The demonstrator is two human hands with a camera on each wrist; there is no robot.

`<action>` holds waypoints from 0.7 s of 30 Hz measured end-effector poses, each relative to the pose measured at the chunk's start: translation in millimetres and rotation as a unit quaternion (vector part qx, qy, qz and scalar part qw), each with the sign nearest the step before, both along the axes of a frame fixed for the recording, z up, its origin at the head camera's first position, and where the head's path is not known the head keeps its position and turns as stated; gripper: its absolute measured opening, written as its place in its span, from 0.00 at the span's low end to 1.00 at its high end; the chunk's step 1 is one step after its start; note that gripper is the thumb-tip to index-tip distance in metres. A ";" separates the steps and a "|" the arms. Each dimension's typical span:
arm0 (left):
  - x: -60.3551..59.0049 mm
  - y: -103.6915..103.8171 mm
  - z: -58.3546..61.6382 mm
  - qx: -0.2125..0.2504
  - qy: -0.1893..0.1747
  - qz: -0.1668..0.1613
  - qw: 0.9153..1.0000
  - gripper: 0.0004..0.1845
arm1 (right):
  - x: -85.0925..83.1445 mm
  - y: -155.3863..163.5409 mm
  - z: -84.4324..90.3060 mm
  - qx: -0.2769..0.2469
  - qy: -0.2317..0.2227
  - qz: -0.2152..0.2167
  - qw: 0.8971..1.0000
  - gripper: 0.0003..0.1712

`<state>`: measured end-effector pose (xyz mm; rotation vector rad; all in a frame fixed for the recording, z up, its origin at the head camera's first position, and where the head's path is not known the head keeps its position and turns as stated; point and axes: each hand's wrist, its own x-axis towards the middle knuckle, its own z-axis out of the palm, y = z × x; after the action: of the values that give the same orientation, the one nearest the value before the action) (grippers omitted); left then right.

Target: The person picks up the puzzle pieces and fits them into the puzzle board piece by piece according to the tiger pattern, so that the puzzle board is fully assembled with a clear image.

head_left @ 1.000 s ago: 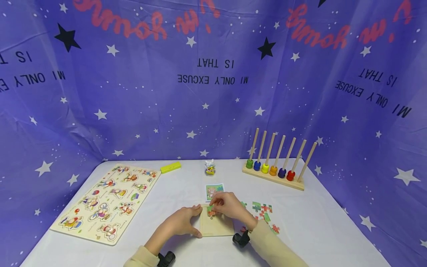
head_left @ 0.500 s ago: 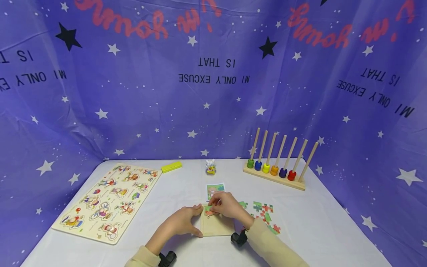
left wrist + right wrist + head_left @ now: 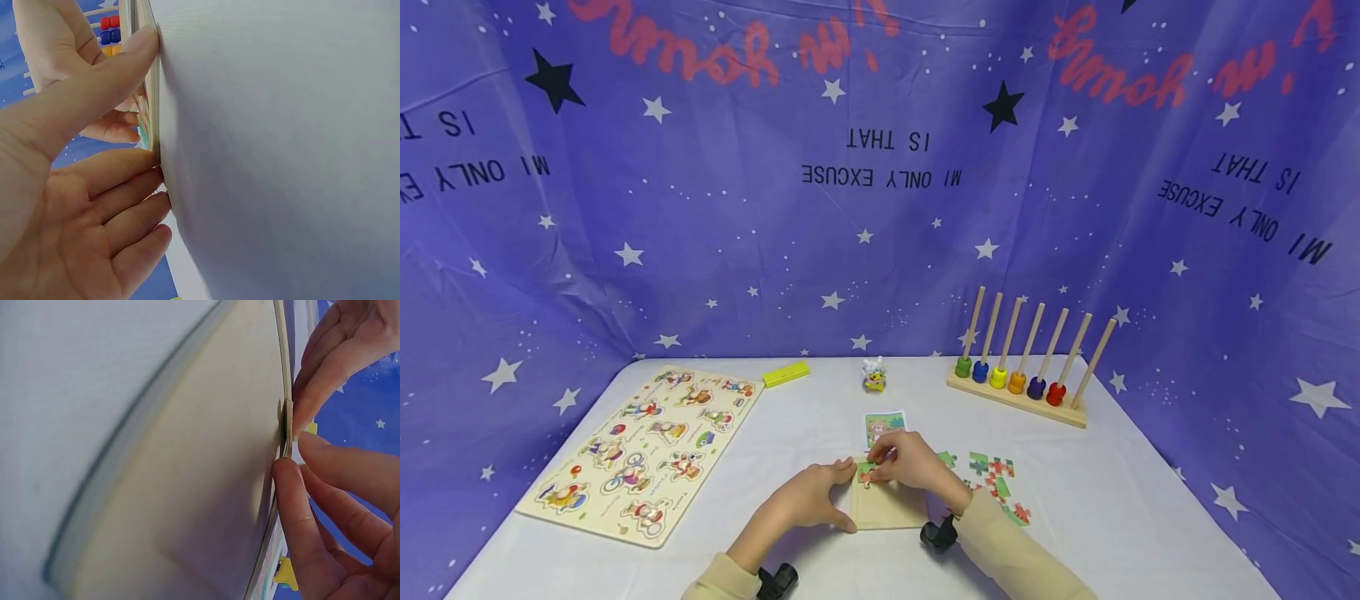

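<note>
A square wooden puzzle tray (image 3: 891, 508) lies in front of the person in the head view. The left hand (image 3: 815, 496) holds its left side, thumb at the near corner and fingers at the far one; the left wrist view shows the thumb (image 3: 134, 47) on the tray's edge. The right hand (image 3: 906, 461) pinches a green and red jigsaw piece (image 3: 866, 472) at the tray's far left corner. Its fingertips partly cover the piece. From the right wrist view, the piece (image 3: 288, 428) appears edge-on, lying against the tray (image 3: 187, 456), with fingertips right at it.
Several loose jigsaw pieces (image 3: 992, 467) lie right of the tray. Behind it are a picture card (image 3: 883, 425) and a small toy figure (image 3: 873, 375). A peg puzzle board (image 3: 647, 450) and yellow block (image 3: 786, 374) sit left; a bead rack (image 3: 1018, 398) stands at back right.
The right hand has shifted slightly left with the jigsaw piece, which has slid from nearer the tray's middle into its far left corner. The left hand keeps its place on the tray.
</note>
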<state>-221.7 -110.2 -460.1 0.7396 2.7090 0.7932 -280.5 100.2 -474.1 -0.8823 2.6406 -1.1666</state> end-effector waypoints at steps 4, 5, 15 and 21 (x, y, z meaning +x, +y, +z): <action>-0.2 0.3 -0.9 0.001 0.002 -0.001 1.000 0.48 | 1.1 -0.4 0.8 0.006 0.009 0.004 1.000 0.13; -0.1 0.3 -1.0 0.001 0.002 -0.001 1.000 0.48 | 1.3 -0.8 0.9 0.006 0.011 0.004 1.000 0.13; 0.6 -0.1 -0.7 0.002 0.006 -0.001 1.000 0.47 | 3.3 -5.7 1.4 0.028 0.012 -0.019 0.999 0.12; 0.7 0.3 -0.5 -0.001 0.004 0.001 1.000 0.47 | 3.7 -6.3 2.3 0.030 0.006 -0.021 0.999 0.11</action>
<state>-221.0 -109.9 -460.6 0.7413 2.7185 0.7895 -276.8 93.9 -471.8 -0.8290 2.7008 -1.0874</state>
